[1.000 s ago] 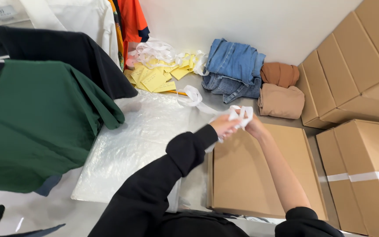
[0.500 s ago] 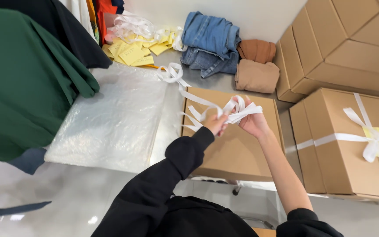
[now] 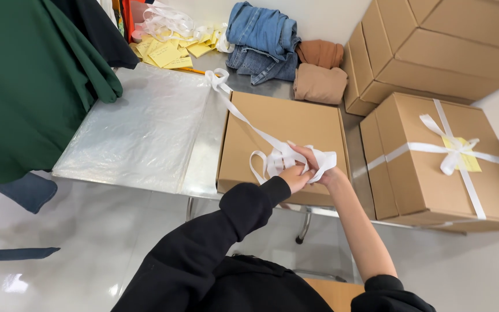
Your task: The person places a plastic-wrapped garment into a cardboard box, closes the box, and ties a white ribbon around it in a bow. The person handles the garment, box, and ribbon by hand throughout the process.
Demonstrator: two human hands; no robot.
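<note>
- Over the near edge of the flat cardboard box (image 3: 284, 136), the left hand (image 3: 294, 178) and right hand (image 3: 317, 167) are pinching a bunched white ribbon (image 3: 278, 156) between closed fingers.
- The ribbon is trailing across the box toward its far-left corner.
- Right of the box, a ribbon-tied box (image 3: 440, 162) is sitting.
- Beyond it, folded clothes (image 3: 284, 55) are lying.

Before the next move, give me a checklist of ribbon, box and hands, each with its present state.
1. White ribbon gripped by both hands: ok, left hand and right hand bunch it together.
2. Ribbon free of snags: cannot tell, its far end lies piled near the yellow paper notes.
3. Flat cardboard box closed: ok, lid lies flush.
4. Box fully on the metal table: ok.
5. Ribbon wrapped round this box: not ok, it only trails across the top.
6. Tied box clear of the hands: ok.
</note>
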